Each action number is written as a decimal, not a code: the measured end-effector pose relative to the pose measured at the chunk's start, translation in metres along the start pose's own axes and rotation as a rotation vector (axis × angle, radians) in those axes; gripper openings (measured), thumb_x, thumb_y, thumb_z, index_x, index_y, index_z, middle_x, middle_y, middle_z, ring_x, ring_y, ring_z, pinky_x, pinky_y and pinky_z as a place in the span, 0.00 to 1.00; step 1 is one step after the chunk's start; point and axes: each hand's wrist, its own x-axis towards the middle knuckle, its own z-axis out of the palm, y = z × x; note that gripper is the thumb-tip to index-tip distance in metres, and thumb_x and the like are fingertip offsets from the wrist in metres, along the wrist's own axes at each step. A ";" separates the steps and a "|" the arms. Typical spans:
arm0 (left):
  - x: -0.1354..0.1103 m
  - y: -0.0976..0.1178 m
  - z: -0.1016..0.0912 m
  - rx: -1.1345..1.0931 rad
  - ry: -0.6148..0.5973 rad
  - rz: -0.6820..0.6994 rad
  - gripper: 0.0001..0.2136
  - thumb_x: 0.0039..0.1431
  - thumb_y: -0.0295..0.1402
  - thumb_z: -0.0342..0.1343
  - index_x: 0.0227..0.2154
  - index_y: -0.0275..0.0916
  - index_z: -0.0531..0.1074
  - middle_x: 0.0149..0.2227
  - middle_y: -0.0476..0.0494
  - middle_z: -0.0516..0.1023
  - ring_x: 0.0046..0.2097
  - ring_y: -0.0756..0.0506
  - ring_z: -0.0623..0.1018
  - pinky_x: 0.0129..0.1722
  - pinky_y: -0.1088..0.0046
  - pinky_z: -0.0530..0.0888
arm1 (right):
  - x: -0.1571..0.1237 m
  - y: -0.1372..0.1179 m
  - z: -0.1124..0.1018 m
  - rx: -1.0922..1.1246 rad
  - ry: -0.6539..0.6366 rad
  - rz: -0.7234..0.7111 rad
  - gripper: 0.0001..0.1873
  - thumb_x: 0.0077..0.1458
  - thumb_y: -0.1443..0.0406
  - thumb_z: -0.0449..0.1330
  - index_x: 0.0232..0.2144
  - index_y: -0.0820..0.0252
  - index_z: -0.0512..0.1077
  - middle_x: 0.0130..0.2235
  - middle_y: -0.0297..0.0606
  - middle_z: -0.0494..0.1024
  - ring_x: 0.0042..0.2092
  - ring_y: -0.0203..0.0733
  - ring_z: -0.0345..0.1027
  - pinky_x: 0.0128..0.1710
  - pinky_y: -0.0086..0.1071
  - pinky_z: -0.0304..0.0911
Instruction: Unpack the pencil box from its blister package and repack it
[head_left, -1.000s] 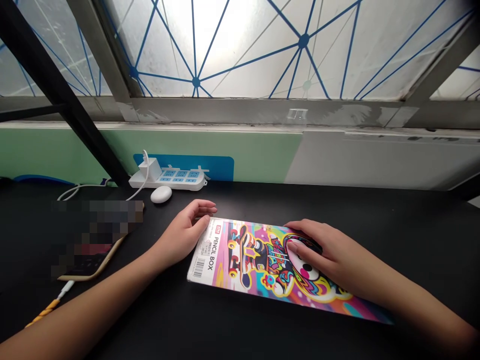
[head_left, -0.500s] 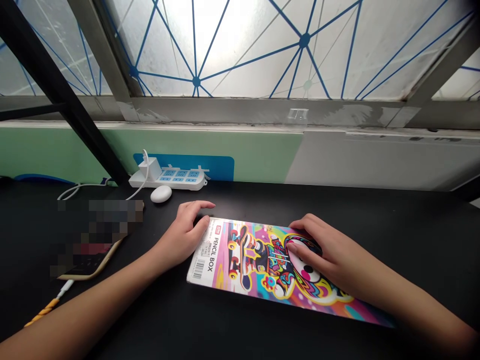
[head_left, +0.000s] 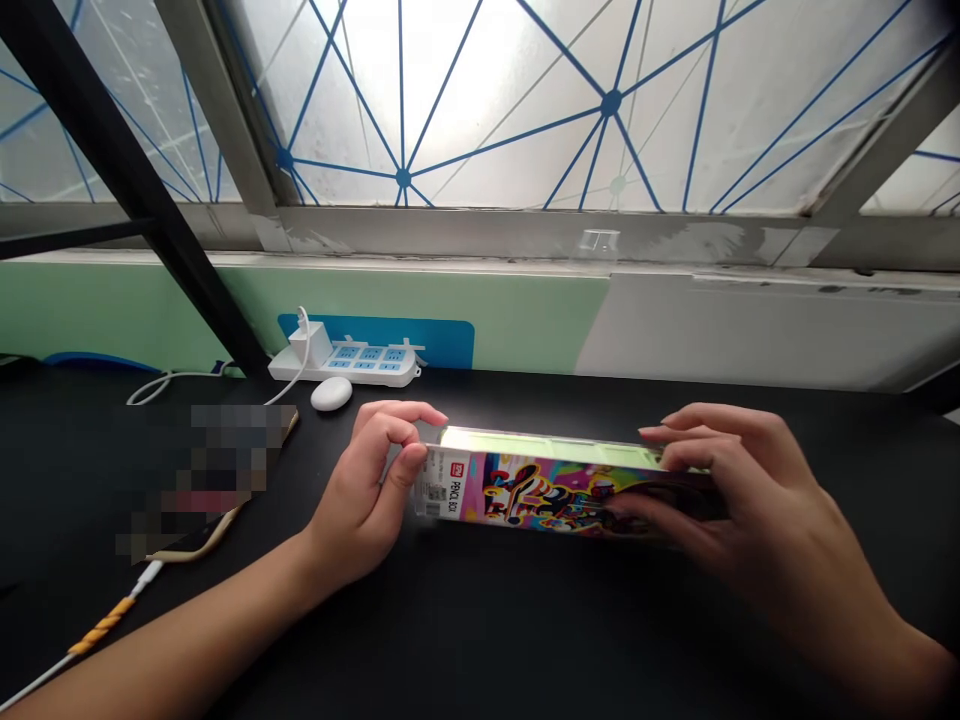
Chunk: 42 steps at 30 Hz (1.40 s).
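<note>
A pencil box [head_left: 540, 492] with a colourful cartoon print and a white label reading "PENCIL BOX" is tilted up on its long side, so its pale green upper side shows through a clear cover. My left hand [head_left: 379, 475] pinches its left end between thumb and fingers. Around the right part of the box, my right hand [head_left: 720, 475] is closed, with the thumb on the printed face and the fingers over the upper edge. The far right end of the box is hidden behind that hand.
On the black table [head_left: 510, 630], a phone [head_left: 217, 520] lies at left, plugged into a white cable with an orange wrap [head_left: 103, 625]. A white rounded object [head_left: 331, 394] sits before a power strip [head_left: 375, 365]. A black slanted post [head_left: 161, 220] rises at left, before the window.
The pencil box has been tipped from lying flat, printed face up, to standing on edge with the print facing me. Both hands have closed on its ends.
</note>
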 end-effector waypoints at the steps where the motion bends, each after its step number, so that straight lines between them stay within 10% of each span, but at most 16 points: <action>1: 0.000 0.001 -0.001 0.010 0.003 0.032 0.10 0.76 0.35 0.44 0.36 0.45 0.65 0.51 0.41 0.76 0.54 0.40 0.73 0.54 0.59 0.69 | -0.002 -0.003 -0.001 -0.004 0.008 -0.004 0.16 0.62 0.47 0.60 0.37 0.49 0.67 0.53 0.46 0.74 0.47 0.58 0.76 0.37 0.47 0.72; 10: 0.001 -0.001 -0.005 -0.094 -0.081 0.005 0.13 0.75 0.44 0.44 0.42 0.44 0.69 0.53 0.39 0.74 0.57 0.37 0.73 0.59 0.57 0.68 | -0.010 -0.018 0.009 -0.116 -0.093 -0.330 0.06 0.62 0.67 0.55 0.32 0.52 0.68 0.48 0.46 0.80 0.42 0.53 0.76 0.41 0.45 0.72; 17: 0.008 -0.006 -0.006 -0.029 -0.588 -0.165 0.22 0.65 0.44 0.61 0.59 0.47 0.68 0.67 0.36 0.65 0.67 0.33 0.66 0.65 0.52 0.66 | -0.016 -0.025 0.026 -0.092 -0.177 -0.481 0.06 0.60 0.71 0.57 0.35 0.57 0.73 0.46 0.47 0.80 0.45 0.54 0.73 0.43 0.48 0.73; 21: 0.009 -0.005 -0.009 0.055 -0.668 -0.145 0.28 0.60 0.41 0.66 0.62 0.48 0.67 0.68 0.36 0.64 0.68 0.32 0.65 0.67 0.49 0.65 | -0.016 -0.025 0.031 -0.004 -0.213 -0.481 0.09 0.55 0.74 0.56 0.34 0.56 0.72 0.47 0.46 0.79 0.46 0.53 0.73 0.44 0.48 0.73; 36: 0.010 -0.005 -0.007 0.125 -0.695 -0.045 0.34 0.56 0.32 0.66 0.65 0.46 0.63 0.65 0.35 0.65 0.66 0.34 0.66 0.66 0.54 0.67 | 0.008 0.006 0.018 0.289 -0.436 -0.021 0.13 0.66 0.52 0.57 0.41 0.52 0.73 0.49 0.44 0.76 0.46 0.49 0.75 0.47 0.44 0.72; 42: 0.006 -0.005 -0.009 0.384 -0.552 0.277 0.34 0.57 0.23 0.61 0.65 0.51 0.65 0.66 0.36 0.62 0.66 0.32 0.63 0.65 0.49 0.65 | 0.020 0.036 0.018 0.260 -0.422 0.280 0.28 0.60 0.42 0.58 0.53 0.52 0.71 0.51 0.45 0.79 0.47 0.56 0.76 0.45 0.47 0.74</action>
